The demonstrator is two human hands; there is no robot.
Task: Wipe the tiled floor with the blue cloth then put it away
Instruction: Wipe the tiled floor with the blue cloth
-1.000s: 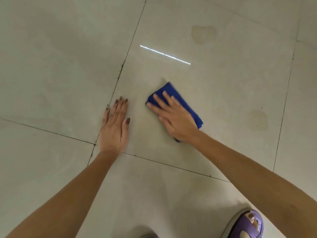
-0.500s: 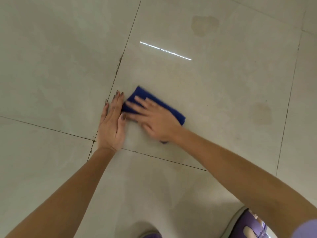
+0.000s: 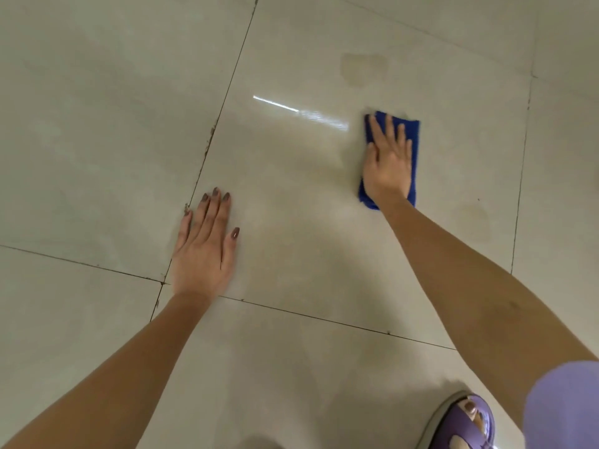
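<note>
**Wiping half done, putting away not begun**

The right hand lies flat on the blue cloth, its fingers straight and slightly spread, pressing down rather than gripping. The cloth, folded into a long pad, sits on the far right part of the big middle tile of the floor. The left hand rests flat on that tile beside the grout line, fingers together, holding nothing.

The tile between the hands looks faintly glossy, so that stretch seems wiped. Two dull brownish patches remain: one beyond the cloth, one to its right and nearer. I judge those are left, then the put-away; no storage place is in view.
</note>
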